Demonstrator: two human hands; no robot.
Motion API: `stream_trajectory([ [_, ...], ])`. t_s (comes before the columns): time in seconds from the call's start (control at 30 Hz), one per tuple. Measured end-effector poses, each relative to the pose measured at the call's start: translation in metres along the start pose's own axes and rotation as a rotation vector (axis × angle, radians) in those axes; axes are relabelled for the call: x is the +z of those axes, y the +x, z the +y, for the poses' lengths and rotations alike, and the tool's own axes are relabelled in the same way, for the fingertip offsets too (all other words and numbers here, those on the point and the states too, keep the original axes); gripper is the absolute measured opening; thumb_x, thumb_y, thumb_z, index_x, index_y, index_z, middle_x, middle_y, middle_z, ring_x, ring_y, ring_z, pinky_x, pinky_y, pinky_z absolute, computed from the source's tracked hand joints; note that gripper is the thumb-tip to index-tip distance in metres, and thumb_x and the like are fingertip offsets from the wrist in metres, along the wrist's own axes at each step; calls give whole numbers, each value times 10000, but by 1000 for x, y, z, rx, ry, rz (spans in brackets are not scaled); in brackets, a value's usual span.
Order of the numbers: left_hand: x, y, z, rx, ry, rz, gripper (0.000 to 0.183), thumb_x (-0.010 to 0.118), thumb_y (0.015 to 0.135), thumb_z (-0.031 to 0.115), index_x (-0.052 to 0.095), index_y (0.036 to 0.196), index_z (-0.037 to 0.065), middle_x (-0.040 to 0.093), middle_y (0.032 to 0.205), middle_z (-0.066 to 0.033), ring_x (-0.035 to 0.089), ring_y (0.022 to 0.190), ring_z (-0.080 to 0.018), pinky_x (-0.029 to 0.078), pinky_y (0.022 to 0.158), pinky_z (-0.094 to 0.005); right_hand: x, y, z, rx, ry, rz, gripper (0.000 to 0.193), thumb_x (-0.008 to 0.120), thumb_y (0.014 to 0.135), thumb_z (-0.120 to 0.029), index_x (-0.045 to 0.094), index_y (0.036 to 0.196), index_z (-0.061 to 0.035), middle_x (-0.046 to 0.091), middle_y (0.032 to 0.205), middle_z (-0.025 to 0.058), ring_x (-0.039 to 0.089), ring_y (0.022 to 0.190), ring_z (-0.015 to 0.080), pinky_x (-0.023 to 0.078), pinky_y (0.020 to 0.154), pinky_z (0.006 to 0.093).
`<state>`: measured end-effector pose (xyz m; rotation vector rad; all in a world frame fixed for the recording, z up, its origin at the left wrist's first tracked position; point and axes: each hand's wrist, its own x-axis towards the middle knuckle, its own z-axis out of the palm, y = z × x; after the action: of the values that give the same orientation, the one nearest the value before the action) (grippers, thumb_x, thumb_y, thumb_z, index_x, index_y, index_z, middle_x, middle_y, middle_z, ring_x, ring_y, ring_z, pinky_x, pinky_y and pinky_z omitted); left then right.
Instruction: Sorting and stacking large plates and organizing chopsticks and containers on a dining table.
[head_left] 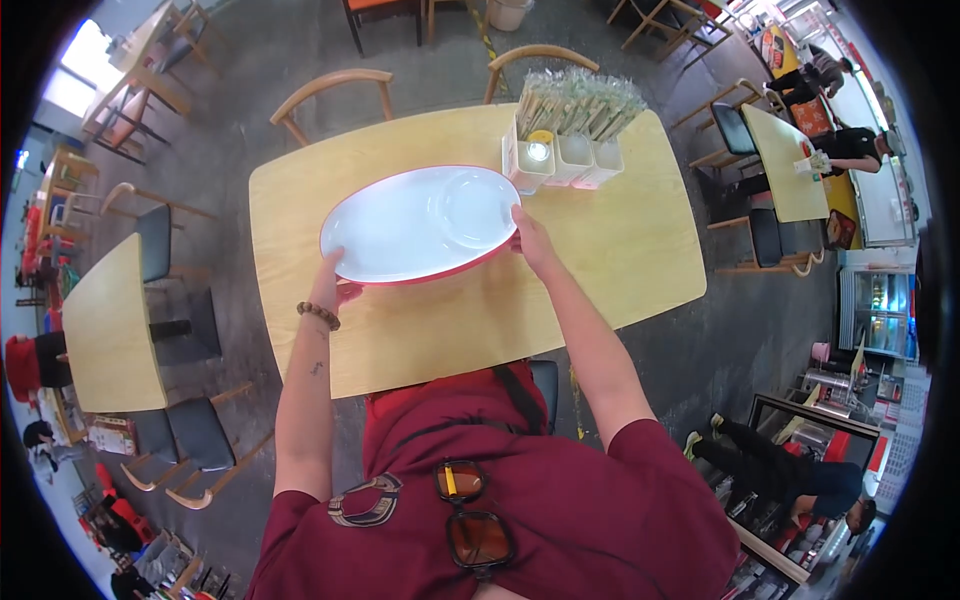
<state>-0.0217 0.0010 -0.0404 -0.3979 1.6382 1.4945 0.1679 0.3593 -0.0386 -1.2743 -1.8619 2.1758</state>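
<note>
Both my hands hold a large oval plate, white inside with a red rim and underside, over the wooden table. My left hand grips its near left end, thumb on the inner face and fingers beneath. At the right end my right hand has its thumb on the rim, with the other fingers mostly hidden under the plate. A round shallow recess shows in the plate's right part. Beyond my right hand, white holders stand on the table, filled with wrapped chopsticks.
Two wooden chairs stand at the table's far side. Another table with dark-seated chairs is on the left, and a smaller table on the right. Several people are around the room; one person walks at the lower right.
</note>
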Motion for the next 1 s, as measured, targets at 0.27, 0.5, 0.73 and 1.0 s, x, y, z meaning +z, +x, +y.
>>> stream_trajectory([
  [0.27,5,12,-35,257,-66,-8,818,396,969,705,364,1518,101,519,1458,-89,529,1277,-235,456,1024,-422,-1,13,22,-170,91,13,574,527,1035,-444,580,1376,15,660,1246,97,586,1164,170,431,1023,292],
  [0.5,8,30,-56,620,-197,44,728,338,1047,578,293,1557,61,424,1541,-101,423,1406,-239,379,1135,-415,3,21,25,-326,90,-31,570,475,1055,-380,469,1455,24,573,1385,126,504,1297,200,361,1116,330],
  [0.73,-16,60,-94,765,-78,226,760,326,1032,610,356,1512,21,476,1470,-132,511,1302,-266,454,1050,-435,-11,24,26,-249,151,-151,623,452,1041,-420,425,1469,33,512,1454,124,449,1360,204,319,1152,355],
  [1.0,15,62,-88,864,-509,158,879,299,977,723,345,1526,39,459,1496,-119,482,1327,-278,414,1077,-443,-8,24,26,-247,140,-122,649,399,1051,-484,401,1494,-9,478,1500,95,412,1403,196,299,1165,374],
])
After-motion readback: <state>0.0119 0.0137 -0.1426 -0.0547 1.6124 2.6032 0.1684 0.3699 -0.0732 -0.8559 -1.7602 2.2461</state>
